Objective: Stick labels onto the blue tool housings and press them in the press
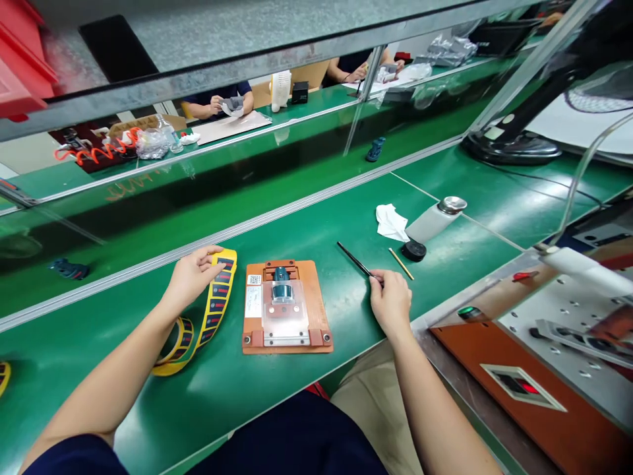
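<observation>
My left hand (194, 276) is closed on the free end of a yellow strip of dark labels (218, 300), which curves down to its roll (179, 340) on the green bench. In my right hand (390, 297) is a thin black tweezers-like tool (355, 258), pointing up and left. Between the hands lies a brown fixture board (319, 307) with a clear plate (285, 323) and a QR sticker (254, 280). A dark teal part (281, 276) sits in the fixture, partly under the clear plate.
Right of the fixture are a white tissue (391, 222), a pump bottle (435, 219), a black round cap (413, 250) and a thin wooden stick (401, 264). A machine with an orange-brown base (534, 389) stands at the right. Co-workers' hands (230, 102) show across the bench.
</observation>
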{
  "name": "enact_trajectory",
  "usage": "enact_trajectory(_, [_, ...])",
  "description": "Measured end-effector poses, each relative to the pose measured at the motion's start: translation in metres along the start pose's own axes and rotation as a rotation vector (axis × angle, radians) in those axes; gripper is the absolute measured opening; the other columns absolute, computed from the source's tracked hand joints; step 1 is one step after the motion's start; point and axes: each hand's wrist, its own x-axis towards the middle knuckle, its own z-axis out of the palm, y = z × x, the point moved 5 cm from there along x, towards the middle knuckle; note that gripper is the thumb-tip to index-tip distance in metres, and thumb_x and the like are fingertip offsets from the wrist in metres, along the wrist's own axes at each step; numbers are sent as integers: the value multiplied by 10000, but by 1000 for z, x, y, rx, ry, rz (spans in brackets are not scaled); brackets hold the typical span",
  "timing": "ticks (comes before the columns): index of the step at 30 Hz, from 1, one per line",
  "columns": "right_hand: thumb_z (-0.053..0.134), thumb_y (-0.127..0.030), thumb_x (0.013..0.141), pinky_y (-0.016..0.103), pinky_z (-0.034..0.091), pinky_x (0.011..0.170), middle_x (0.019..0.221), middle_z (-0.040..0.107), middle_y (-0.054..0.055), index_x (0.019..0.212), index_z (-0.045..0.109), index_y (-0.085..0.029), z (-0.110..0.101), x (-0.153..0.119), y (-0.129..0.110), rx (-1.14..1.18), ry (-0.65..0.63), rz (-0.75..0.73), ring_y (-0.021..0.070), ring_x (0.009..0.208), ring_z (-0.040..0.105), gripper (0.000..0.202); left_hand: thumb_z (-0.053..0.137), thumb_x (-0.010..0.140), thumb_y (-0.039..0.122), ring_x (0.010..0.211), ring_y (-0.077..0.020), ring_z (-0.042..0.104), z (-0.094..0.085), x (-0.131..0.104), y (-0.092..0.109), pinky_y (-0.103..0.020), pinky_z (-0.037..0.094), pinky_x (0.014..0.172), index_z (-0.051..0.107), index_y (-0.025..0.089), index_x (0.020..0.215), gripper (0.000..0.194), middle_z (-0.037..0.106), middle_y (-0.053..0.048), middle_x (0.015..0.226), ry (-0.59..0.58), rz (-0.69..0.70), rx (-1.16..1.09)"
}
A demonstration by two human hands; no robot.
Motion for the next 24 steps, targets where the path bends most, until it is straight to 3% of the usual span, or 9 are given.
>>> enact_trajectory(2, [501, -397, 885, 422, 436, 798, 923, 632, 98, 977, 651, -190, -3, 3, 3, 159, 31, 47, 258, 864, 557, 272, 763, 783, 522, 941, -262, 752, -6, -15, -3, -360, 588, 853, 665, 150, 1222, 583, 779, -113, 1013, 63, -49, -162])
enact_trajectory(5, [634, -523, 811, 385, 475, 741, 821, 588, 26, 1010, 654, -188, -9, 8, -2, 621, 58, 219, 185, 717, 529, 390, 827, 729, 523, 875, -258, 748, -12, -34, -5, -353, 586, 818, 737, 165, 1070, 502, 785, -90, 926, 176, -117, -224])
enact_trajectory(7, [725, -549, 761, 372, 503, 754, 783, 553, -13, 1023, 667, -205, -9, 10, -22, 970, -38, 323, 152, 685, 527, 436, 842, 702, 542, 802, -247, 740, -14, -45, -4, -327, 580, 737, 754, 167, 961, 464, 780, -74, 853, 238, -155, -247])
enact_trajectory(10, [778, -505, 772, 393, 538, 866, 826, 580, -12, 997, 685, -245, -9, 6, -79, 1274, -275, 315, 148, 752, 592, 356, 844, 693, 563, 714, -226, 715, -11, -57, 0, -292, 544, 635, 755, 174, 874, 439, 756, -49, 756, 276, -172, -257])
enact_trajectory(14, [763, -454, 820, 450, 543, 941, 915, 663, 5, 1005, 657, -283, -4, -9, -160, 1331, -487, 154, 193, 869, 669, 273, 827, 724, 552, 690, -208, 690, 0, -66, 7, -279, 522, 616, 753, 180, 845, 398, 750, -39, 753, 244, -152, -280])
enact_trajectory(17, [804, -426, 781, 437, 553, 933, 956, 700, 24, 987, 645, -261, 9, -18, -206, 1328, -599, 104, 214, 914, 688, 308, 820, 741, 526, 643, -177, 656, 7, -69, 12, -248, 493, 577, 748, 183, 828, 361, 729, -19, 710, 223, -128, -291])
enact_trajectory(20, [834, -420, 751, 384, 551, 904, 945, 710, 26, 952, 658, -236, 21, -20, -233, 1314, -660, 84, 196, 898, 681, 325, 823, 742, 510, 613, -150, 626, 9, -72, 14, -226, 475, 563, 752, 181, 826, 347, 715, -8, 688, 221, -104, -300])
enact_trajectory(24, [860, -423, 720, 326, 531, 881, 891, 703, 8, 923, 669, -215, 32, -18, -249, 1300, -743, 90, 161, 862, 661, 347, 826, 743, 518, 603, -138, 613, 10, -77, 11, -216, 468, 555, 759, 186, 836, 352, 706, -1, 681, 234, -88, -308])
